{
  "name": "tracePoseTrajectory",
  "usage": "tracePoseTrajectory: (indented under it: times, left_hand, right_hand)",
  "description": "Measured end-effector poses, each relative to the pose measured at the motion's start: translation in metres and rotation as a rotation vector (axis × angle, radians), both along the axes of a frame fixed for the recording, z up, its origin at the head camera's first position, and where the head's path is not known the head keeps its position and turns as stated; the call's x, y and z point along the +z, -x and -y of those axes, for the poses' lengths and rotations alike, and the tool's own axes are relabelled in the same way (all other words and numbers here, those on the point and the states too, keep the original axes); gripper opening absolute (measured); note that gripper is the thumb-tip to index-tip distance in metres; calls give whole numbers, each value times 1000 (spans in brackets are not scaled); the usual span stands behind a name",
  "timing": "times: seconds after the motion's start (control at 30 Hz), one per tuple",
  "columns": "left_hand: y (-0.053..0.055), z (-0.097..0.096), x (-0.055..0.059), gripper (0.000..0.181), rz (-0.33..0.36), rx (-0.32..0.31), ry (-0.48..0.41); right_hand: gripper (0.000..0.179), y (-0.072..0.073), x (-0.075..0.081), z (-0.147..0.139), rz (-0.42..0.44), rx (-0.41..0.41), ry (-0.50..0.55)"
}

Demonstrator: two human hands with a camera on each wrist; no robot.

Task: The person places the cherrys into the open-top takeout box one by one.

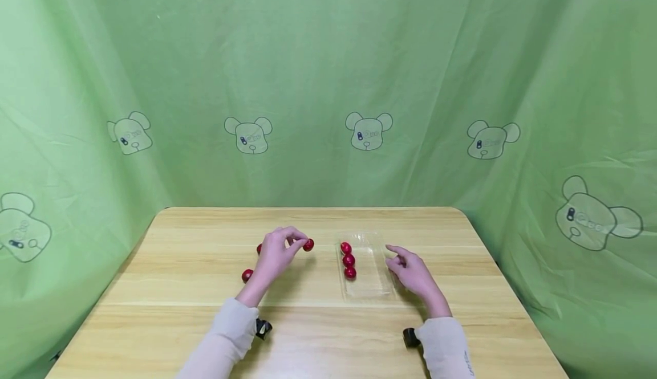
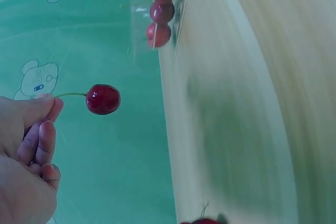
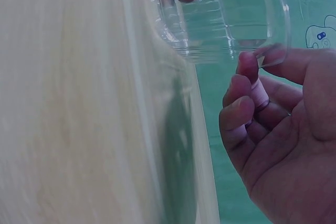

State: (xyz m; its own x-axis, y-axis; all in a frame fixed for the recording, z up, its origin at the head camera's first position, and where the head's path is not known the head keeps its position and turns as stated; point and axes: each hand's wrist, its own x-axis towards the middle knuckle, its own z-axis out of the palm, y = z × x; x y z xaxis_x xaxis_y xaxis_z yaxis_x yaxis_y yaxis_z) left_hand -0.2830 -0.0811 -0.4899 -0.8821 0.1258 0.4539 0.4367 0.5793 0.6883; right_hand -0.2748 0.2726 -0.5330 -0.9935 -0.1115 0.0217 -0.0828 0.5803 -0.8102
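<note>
My left hand [image 1: 275, 253] pinches a dark red cherry [image 1: 308, 245] by its stem, between thumb and index finger. In the left wrist view the held cherry [image 2: 103, 99] hangs off the fingertips, above the table. A clear plastic box [image 1: 373, 270] lies to its right, with three cherries [image 1: 349, 260] lined up along the box's left side. At the box's right edge, my right hand [image 1: 414, 275] grips the rim between thumb and finger, as the right wrist view shows. Two cherries are visible by my left hand, one [image 1: 248, 276] near the wrist and another [image 1: 259, 248] partly hidden behind the hand.
The wooden table [image 1: 318, 339] has rounded far corners. A green curtain [image 1: 308, 71] printed with bear heads surrounds its back and sides. Dark wrist devices [image 1: 410, 337] sit at both sleeve cuffs.
</note>
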Motion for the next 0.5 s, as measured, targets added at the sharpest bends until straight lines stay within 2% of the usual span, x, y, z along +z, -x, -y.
tracePoseTrajectory:
  times: [0.17,0.5]
  left_hand:
    - [0,-16,-4,3,39,-48,-35]
    - [-8,-40,-8,5,103,-126,-63]
  right_hand:
    - [50,0,2,1,13,0,5]
    - [51,-2,5,3,23,3,22]
